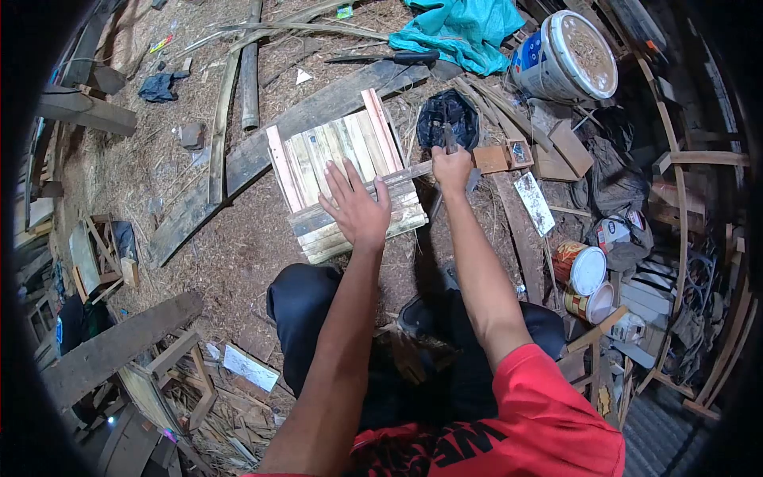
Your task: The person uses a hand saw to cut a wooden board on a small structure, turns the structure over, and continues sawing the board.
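My left hand [356, 205] lies flat with spread fingers on a panel of pale wooden slats [334, 151], pressing near its lower edge. Two pinkish battens run along the panel's sides. Across its lower part lies a darker wooden strip [416, 170], which sticks out past the right side toward my other hand. My right hand [451, 168] is closed around a dark tool [451, 139]; part of it rises above the fist, and its kind is hard to make out. Just beyond that fist sits a black plastic bag [429, 111], with a small brown wooden block [491, 159] to the right.
A long weathered plank [191, 208] lies under the panel's far side. Farther off are a knife with a black handle [413, 58], a teal sack [457, 36] and a white bucket [548, 60]. Paint cans [586, 270] and scrap wood stand at right.
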Motion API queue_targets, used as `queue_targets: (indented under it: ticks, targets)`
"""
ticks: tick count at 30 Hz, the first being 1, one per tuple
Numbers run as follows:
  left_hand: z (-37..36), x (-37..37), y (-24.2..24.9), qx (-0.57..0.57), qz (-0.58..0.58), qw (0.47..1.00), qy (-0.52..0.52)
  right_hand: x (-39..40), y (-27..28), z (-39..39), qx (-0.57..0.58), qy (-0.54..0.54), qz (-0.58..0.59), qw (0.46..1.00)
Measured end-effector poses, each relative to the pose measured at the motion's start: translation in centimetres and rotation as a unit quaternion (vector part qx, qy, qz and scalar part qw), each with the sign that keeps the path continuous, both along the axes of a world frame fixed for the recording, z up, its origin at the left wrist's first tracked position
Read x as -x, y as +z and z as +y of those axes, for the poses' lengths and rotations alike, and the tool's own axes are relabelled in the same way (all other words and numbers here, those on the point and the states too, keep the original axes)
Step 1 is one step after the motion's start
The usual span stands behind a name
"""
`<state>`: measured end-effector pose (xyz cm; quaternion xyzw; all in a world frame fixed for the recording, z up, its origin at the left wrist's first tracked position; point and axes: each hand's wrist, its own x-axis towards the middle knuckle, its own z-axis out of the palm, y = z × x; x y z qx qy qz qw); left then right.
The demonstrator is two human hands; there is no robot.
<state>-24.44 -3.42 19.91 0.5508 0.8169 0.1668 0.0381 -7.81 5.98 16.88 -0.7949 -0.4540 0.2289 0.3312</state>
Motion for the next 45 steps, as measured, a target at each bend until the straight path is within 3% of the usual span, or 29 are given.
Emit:
queue_targets:
  ticks: [3,6,10,13,16,17,20,32,36,42,45]
  targets:
    - [-0.2,0.1,-0.1,-0.007,-0.002,1.0,0.003,-0.2,-0.5,0.1,0.0,0.006,-0.015,1.0]
    - [0.0,0.0,0.0,-0.011,-0.006,1.0,0.001,-0.4,-1.3,0.1,-0.103,0.007,-0.096,0.99]
    - [-0.2,0.2,-0.2,-0.027,-0.013,1.0,0.003,-0.9,2.9,-3.1,-0.176,0.065,-0.159,0.969]
    - [-0.1,0.1,-0.3,-0.026,-0.01,1.0,0.009,-1.2,6.7,-8.6,-0.105,0.071,0.0,0.992]
    - [-0.1,0.1,-0.2,-0.018,-0.011,1.0,0.013,0.5,11.7,-16.3,-0.031,0.071,0.184,0.98]
    - [0.0,0.1,-0.1,-0.017,-0.013,1.0,0.013,0.7,10.8,-19.0,-0.032,0.089,0.123,0.988]
    - [-0.1,0.0,0.0,-0.01,-0.022,1.0,0.018,2.6,12.9,-24.0,-0.033,0.093,0.144,0.985]
    - [-0.2,0.0,0.2,0.017,-0.025,0.999,0.022,1.1,10.9,-28.2,-0.008,0.099,0.164,0.981]
    - [0.1,-0.1,0.0,0.006,-0.016,1.0,0.023,2.9,10.5,-21.0,-0.014,0.117,0.133,0.984]
    - [0.2,0.2,-0.1,-0.004,-0.016,1.0,0.024,2.7,11.7,-27.8,-0.057,0.07,0.178,0.98]
    - [0.4,0.0,0.0,-0.014,-0.017,1.0,0.019,2.5,11.4,-25.8,-0.039,0.059,0.186,0.98]
